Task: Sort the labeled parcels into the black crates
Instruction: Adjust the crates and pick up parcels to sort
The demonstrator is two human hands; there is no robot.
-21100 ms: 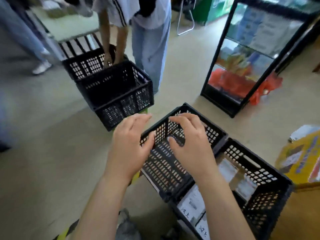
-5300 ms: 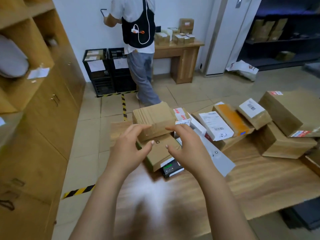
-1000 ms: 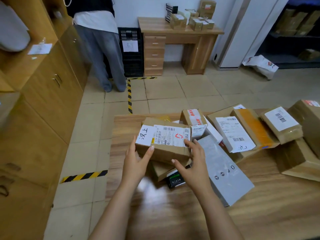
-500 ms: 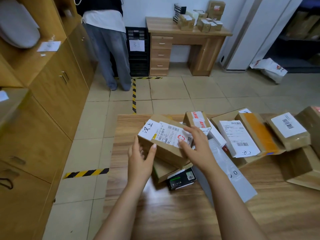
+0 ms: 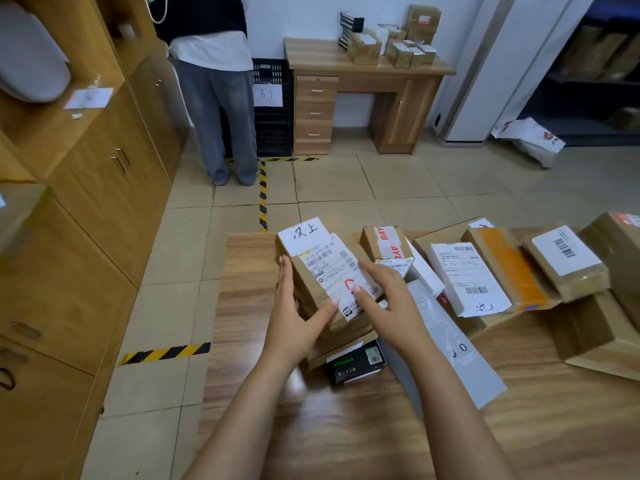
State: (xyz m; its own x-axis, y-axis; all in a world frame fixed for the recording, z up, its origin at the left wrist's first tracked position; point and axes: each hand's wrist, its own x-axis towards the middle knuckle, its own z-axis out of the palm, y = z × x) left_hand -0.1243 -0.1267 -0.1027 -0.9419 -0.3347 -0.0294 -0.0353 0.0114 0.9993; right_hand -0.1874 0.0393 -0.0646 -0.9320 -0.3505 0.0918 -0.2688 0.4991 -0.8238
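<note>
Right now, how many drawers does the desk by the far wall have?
3, stacked at the left end of the desk: top drawer, middle drawer, bottom drawer. None appears hidden.

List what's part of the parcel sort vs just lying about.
Job: brown parcel gripped by left hand, right hand on its label; labeled parcels on table; black crate by desk.
Lying about: white bag on floor; small boxes on desk.
</note>
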